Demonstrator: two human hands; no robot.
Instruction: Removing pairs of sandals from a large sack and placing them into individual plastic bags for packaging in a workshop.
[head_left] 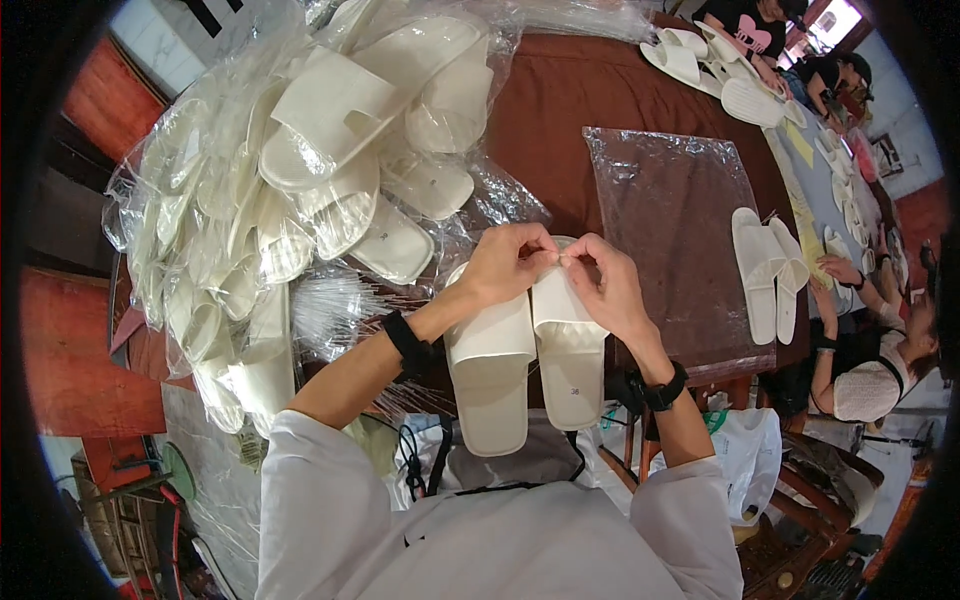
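A pair of white slippers hangs in front of me at the table's near edge, the left slipper [489, 390] beside the right slipper [572, 375], toe ends up under my fingers. My left hand [508, 264] is closed in a pinch over the upper ends of the pair. Right against it, my right hand [606, 286] pinches too, fingertips meeting the left ones. Whatever lies between the fingertips is too small to make out. Thin clear plastic strands [345, 310] lie in a bundle left of my left hand.
Many white slippers in clear bags [330, 120] pile up at the left. A flat clear plastic bag [670, 230] lies on the brown tabletop [550, 110], with another slipper pair [765, 275] at its right edge. Several people work along a second table at the right.
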